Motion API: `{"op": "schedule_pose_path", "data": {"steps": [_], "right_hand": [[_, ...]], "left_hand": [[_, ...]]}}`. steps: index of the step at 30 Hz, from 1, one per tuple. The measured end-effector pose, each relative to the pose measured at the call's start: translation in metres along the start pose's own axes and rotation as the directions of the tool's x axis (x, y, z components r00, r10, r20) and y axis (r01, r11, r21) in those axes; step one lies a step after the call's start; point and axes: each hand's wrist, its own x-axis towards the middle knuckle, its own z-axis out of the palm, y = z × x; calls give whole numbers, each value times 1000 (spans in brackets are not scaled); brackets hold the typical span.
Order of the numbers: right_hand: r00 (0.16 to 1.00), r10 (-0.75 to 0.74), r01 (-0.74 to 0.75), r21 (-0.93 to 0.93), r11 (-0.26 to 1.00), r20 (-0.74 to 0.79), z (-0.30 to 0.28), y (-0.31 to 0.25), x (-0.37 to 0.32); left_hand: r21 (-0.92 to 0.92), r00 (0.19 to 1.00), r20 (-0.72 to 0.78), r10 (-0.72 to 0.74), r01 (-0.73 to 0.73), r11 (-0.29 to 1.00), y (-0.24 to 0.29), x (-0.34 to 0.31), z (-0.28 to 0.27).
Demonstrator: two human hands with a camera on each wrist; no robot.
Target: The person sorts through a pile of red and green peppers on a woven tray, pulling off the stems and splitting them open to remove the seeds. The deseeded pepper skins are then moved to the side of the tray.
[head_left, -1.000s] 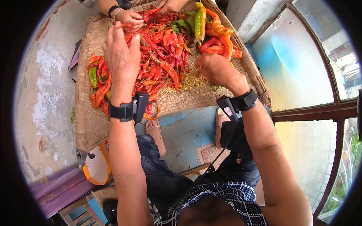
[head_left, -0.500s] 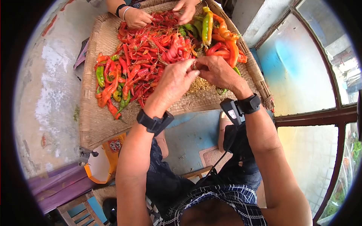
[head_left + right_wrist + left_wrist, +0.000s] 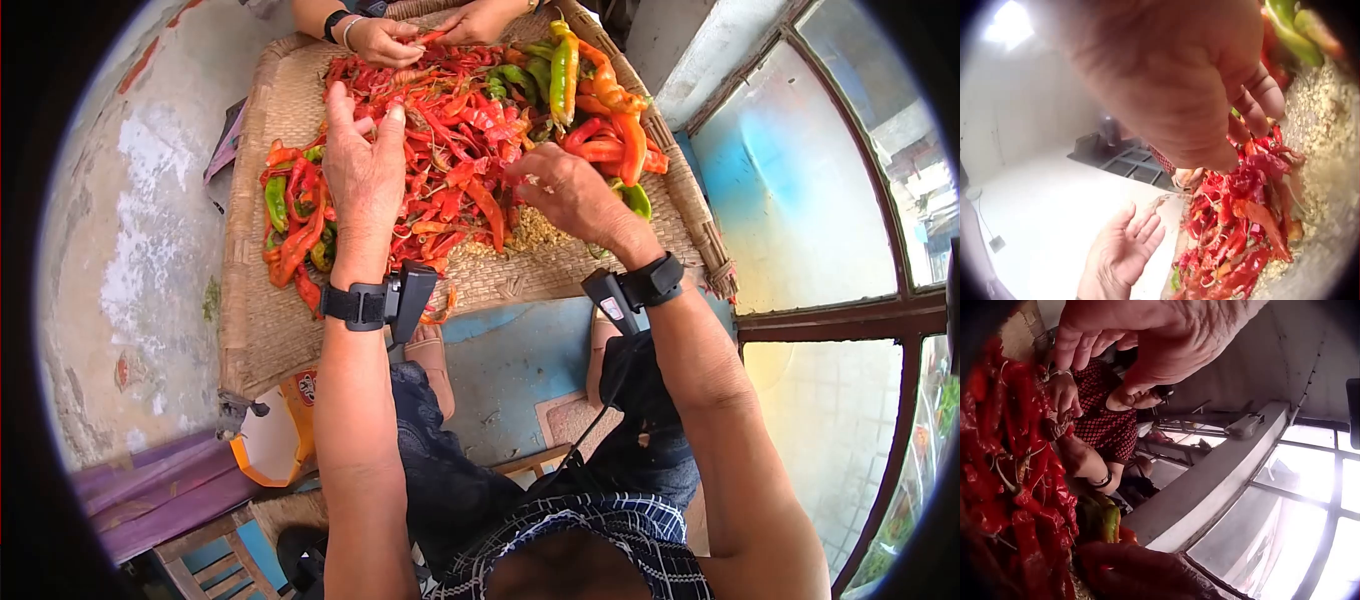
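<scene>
A heap of red peppers (image 3: pixel 450 140) covers the middle of a woven tray (image 3: pixel 245 300). Over the heap's left part is my left hand (image 3: pixel 365 185), fingers extended and apart, with nothing seen in it; the right wrist view shows its palm (image 3: pixel 1119 253). My right hand (image 3: pixel 580 195) hovers at the heap's right edge above a pile of pale seeds (image 3: pixel 535 232), its fingers bent. In the right wrist view my right hand (image 3: pixel 1179 81) has loosely bent fingers near the red peppers (image 3: pixel 1235 231), and nothing is visible between them.
Another person's hands (image 3: pixel 385 42) hold a red pepper at the tray's far side. Green and orange peppers (image 3: pixel 565 75) lie at the back right. A window (image 3: pixel 800 180) stands to the right, and an orange-edged box (image 3: pixel 270 440) sits below the tray's left corner.
My left hand has moved away from my right hand, to the left, and its fingers have spread. The right hand stays near the seeds. The other person's hands have come together on a pepper.
</scene>
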Motion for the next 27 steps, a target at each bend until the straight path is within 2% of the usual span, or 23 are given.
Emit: {"op": "schedule_pose_path", "data": {"steps": [2,3,4,6,8,9,10,11,12,14,15,16,17,18,19,21,22,23,24,26,27], "right_hand": [[998,-54,54,-23,998,-10,14,-2,2],[998,-65,63,-119,991,-18,19,-8,4],[997,-77,70,-213,974,-26,24,-12,6],[992,-119,105,-229,968,-49,37,-7,13],[995,-97,103,-341,934,35,43,-3,15],[995,-96,101,-341,935,32,42,-6,16],[997,-82,80,-267,960,5,39,-9,17],[998,-67,62,-193,979,-20,36,-12,17],[997,-68,64,-194,979,-18,30,-16,17],[999,-20,22,54,998,-41,15,-23,14],[999,-23,25,52,998,-40,9,-25,14],[998,62,-59,196,979,-12,3,-25,12],[989,143,-144,334,932,27,-1,-25,10],[989,142,-143,333,932,26,-4,-22,9],[980,178,-200,408,891,90,-7,-18,8],[956,213,-290,524,801,203,-15,-18,4],[956,216,-290,522,802,200,-18,-18,3],[945,227,-319,508,800,236,-20,-17,2],[933,238,-347,493,798,270,-22,-17,2],[932,238,-351,517,780,273,-27,-19,0],[931,235,-354,541,763,279,-30,-20,0]], "left_hand": [[-24,986,159,-43,47,999,3,-5,-2],[89,963,266,-40,17,996,3,-4,-3],[103,940,341,-16,-21,994,8,-7,-3],[121,915,330,232,-285,951,7,-15,4],[61,916,323,237,-270,961,12,-21,4],[38,902,390,183,-214,976,14,-22,2],[19,881,456,129,-155,988,15,-22,1],[25,872,466,152,-185,983,12,-23,1],[24,873,464,151,-183,983,10,-24,0],[82,782,523,339,-442,893,6,-27,-2],[78,771,550,323,-432,899,7,-30,-2],[77,772,547,323,-431,899,8,-33,-4],[100,744,624,238,-379,920,10,-36,-5],[128,703,694,152,-328,936,12,-38,-6],[109,669,731,134,-309,945,12,-40,-4],[69,661,731,172,-322,944,10,-47,0],[32,654,728,206,-332,943,10,-49,2],[-19,649,740,175,-240,971,10,-50,4],[-22,646,742,178,-242,970,11,-50,6],[-94,657,746,107,-55,994,16,-51,7],[-96,654,749,109,-56,994,19,-49,7]]}}
